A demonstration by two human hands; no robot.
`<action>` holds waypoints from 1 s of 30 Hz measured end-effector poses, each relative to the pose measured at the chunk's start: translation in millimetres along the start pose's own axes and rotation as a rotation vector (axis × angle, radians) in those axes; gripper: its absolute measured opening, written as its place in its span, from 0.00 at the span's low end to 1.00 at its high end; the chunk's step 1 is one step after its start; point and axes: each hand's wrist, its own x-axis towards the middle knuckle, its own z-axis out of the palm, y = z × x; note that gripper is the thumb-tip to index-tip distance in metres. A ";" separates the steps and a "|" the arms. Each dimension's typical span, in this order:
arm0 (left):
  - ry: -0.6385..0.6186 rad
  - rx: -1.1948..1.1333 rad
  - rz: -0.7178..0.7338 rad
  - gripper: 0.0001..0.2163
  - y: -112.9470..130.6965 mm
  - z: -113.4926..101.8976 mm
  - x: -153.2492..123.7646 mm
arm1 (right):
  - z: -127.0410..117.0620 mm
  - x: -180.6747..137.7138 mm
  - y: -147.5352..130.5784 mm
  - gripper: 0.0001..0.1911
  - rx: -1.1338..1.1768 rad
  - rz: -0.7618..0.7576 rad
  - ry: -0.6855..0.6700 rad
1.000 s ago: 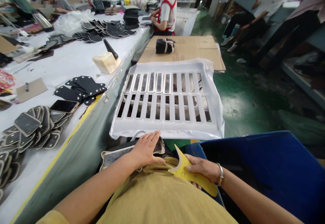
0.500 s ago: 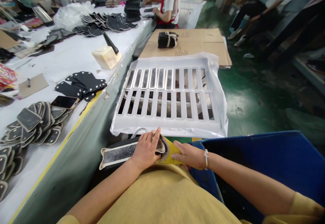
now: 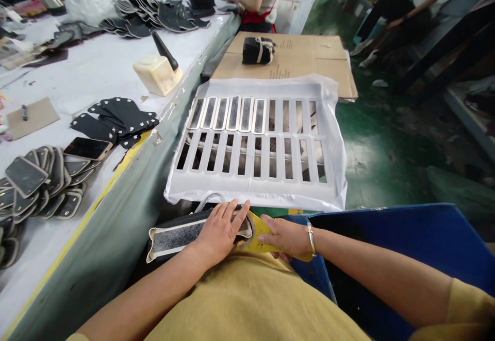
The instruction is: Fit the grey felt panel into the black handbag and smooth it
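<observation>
Close to my body, my left hand (image 3: 218,232) lies over a long black piece with a white border (image 3: 176,239), its fingers stretched out and pressing on the far part. Dark material shows beneath and behind that piece. My right hand (image 3: 288,237) is closed round a yellow flat strip (image 3: 257,233). The strip's left end meets the right end of the black piece by my left fingers; how they join there is hidden. Just beyond my hands is a white slotted tray (image 3: 247,189). Several white-edged dark pieces (image 3: 234,113) lie in the left part of its far row.
On the left, a white worktable (image 3: 96,78) bears stacked dark pieces (image 3: 27,176), a phone (image 3: 88,148) and a cream block container (image 3: 157,75). Cardboard (image 3: 305,55) with a tied black bundle (image 3: 258,51) is behind the tray. A blue bin (image 3: 394,233) stands right. Co-workers sit farther off.
My view has shifted slightly, so the table things sit further left and higher. Both hands keep nearly the same place, and my left fingers lie a little flatter. The tray's pieces look unchanged.
</observation>
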 end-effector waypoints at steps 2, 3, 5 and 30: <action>0.032 0.004 0.001 0.41 -0.3 1.4 -0.6 | 0.7 1.1 -0.5 0.13 0.038 0.008 -0.011; 0.046 0.005 0.000 0.40 -0.4 2.4 -1.0 | 0.8 1.7 -1.2 0.14 0.053 0.009 -0.017; 0.065 0.001 -0.007 0.37 -0.9 4.6 -1.7 | 1.5 2.8 -3.0 0.14 0.066 0.020 -0.019; 0.134 -0.075 0.152 0.54 -21.9 13.1 -4.7 | 24.4 20.8 17.8 0.12 0.074 -0.116 0.227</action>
